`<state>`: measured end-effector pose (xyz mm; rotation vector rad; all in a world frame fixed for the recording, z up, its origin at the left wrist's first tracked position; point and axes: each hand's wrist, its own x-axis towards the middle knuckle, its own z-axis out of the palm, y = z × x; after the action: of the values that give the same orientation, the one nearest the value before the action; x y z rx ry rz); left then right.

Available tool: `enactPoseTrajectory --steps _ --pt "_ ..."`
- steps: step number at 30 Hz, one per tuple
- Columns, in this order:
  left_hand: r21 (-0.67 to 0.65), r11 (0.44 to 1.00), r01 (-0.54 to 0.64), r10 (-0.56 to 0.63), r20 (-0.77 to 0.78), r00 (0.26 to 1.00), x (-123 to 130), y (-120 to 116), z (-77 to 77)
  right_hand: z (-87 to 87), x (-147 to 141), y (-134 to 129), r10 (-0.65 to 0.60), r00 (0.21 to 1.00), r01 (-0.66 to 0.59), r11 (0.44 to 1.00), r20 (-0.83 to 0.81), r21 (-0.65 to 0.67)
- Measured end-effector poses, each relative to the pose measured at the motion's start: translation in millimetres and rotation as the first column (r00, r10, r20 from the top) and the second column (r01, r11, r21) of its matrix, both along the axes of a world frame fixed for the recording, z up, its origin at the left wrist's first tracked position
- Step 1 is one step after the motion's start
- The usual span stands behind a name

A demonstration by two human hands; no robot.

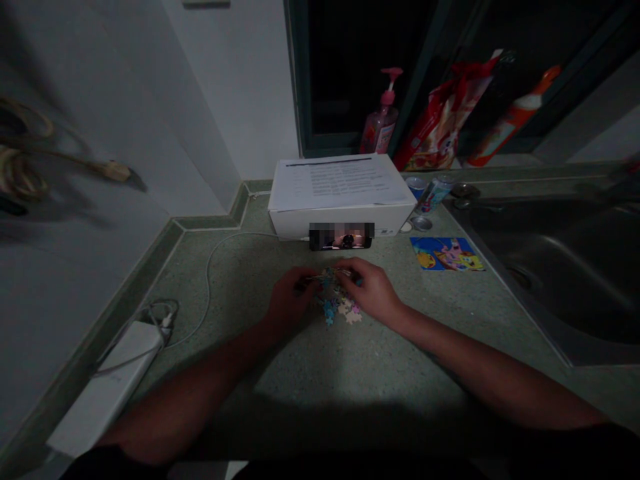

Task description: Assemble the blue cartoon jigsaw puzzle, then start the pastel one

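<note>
Small pastel jigsaw puzzle pieces [336, 303] in blue, pink and cream lie in a loose heap on the speckled green countertop [300, 373]. My left hand [289, 298] and my right hand [373, 290] meet above the heap. The fingertips of both hands pinch the top of the pile, apparently a few joined pieces, though the fingers hide the details. A colourful cartoon picture card [447, 254] lies to the right of my right hand.
A white box [340, 223] topped with printed paper stands behind the hands, with a phone [341, 237] propped against it. A steel sink [545, 267] lies right. A white power strip [107, 387] and cable lie left. Bottles, a can and a red bag stand behind.
</note>
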<state>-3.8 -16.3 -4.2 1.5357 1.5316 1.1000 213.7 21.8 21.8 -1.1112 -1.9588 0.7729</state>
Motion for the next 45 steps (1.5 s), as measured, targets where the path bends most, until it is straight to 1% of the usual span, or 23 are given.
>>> enactPoseTrajectory --steps 6,9,12,17,24,30,36,41,45 --pt "0.048 0.999 0.008 -0.005 -0.063 0.998 -1 0 -1.0 -0.8 0 -2 0.044 0.999 -0.045 0.998 -0.012 -0.046" --pt "0.066 0.997 0.032 -0.027 -0.083 0.996 0 1 -0.7 -0.4 0 -1 0.024 0.999 -0.024 1.000 -0.035 0.013" --pt "0.058 0.996 0.061 -0.055 -0.103 0.993 1 1 0.7 0.4 -1 -2 0.059 0.997 -0.056 0.996 -0.048 0.076" --pt "0.059 0.993 0.102 -0.091 -0.161 0.983 1 1 4.2 -0.2 -3 -7 0.103 0.995 -0.102 0.994 -0.006 0.033" --pt "0.057 0.991 0.119 -0.106 -0.198 0.975 2 0 4.8 -2.2 -2 -8 0.049 0.998 -0.050 0.998 0.032 0.033" --pt "0.056 0.995 0.082 -0.071 -0.174 0.982 2 0 6.1 2.4 -3 -11 0.145 0.987 -0.147 0.989 0.062 0.028" --pt "0.078 0.993 0.092 -0.079 -0.148 0.986 3 -1 7.1 -2.1 -1 -6 0.047 0.999 -0.048 0.997 0.018 0.059" --pt "0.056 0.997 0.055 -0.044 -0.190 0.981 2 -1 5.3 -3.8 -1 -6 0.054 0.998 -0.054 0.997 0.019 0.046" --pt "0.050 0.997 0.053 -0.042 -0.202 0.978 1 -1 4.9 -1.6 -3 -7 0.061 0.998 -0.062 0.997 0.015 0.043"
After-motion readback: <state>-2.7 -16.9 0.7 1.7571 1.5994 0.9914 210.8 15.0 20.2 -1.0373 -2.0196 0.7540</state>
